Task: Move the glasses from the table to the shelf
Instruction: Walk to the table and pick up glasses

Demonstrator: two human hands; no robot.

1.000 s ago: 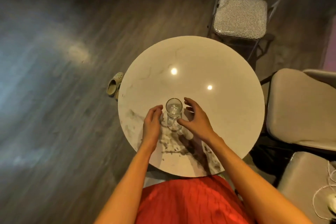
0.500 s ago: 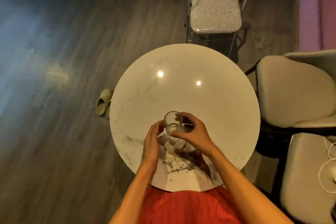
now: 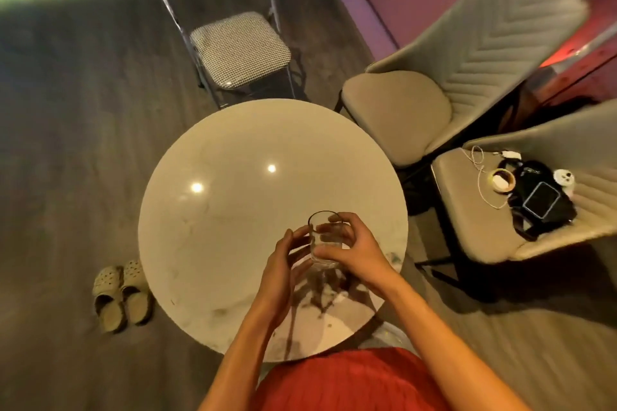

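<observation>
A clear drinking glass [image 3: 323, 237] is upright over the near right part of the round white marble table [image 3: 233, 197]. My right hand [image 3: 357, 248] is wrapped around its right side, fingers curled over the far wall. My left hand [image 3: 282, 255] rests its fingertips against the glass's left side, palm turned inward. Whether the glass base still touches the tabletop is hard to tell. No shelf is in view.
A folding chair with a checked seat [image 3: 238, 48] stands beyond the table. Two beige padded chairs [image 3: 400, 117] sit to the right; the nearer one [image 3: 484, 227] holds a phone, cables and small items. A pair of clogs [image 3: 120, 295] lies on the floor at left.
Both hands have closed in from beside the glass onto it. The view has swung to the right, bringing the right-hand chairs and their clutter into sight.
</observation>
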